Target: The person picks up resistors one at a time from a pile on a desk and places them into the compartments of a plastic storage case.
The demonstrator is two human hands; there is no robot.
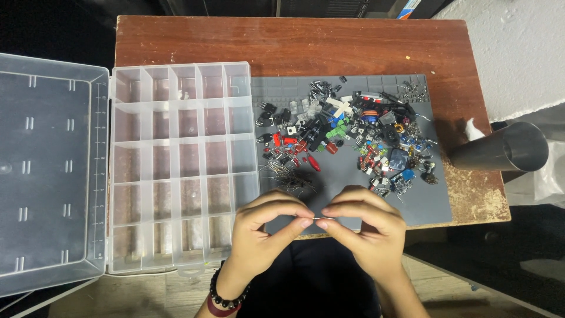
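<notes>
Your bench (pixel 306 47) was worn, scuffed wood; the organiser box (pixel 182 165) clear glossy plastic; the mat (pixel 353 176) matt grey, rubbery.
</notes>
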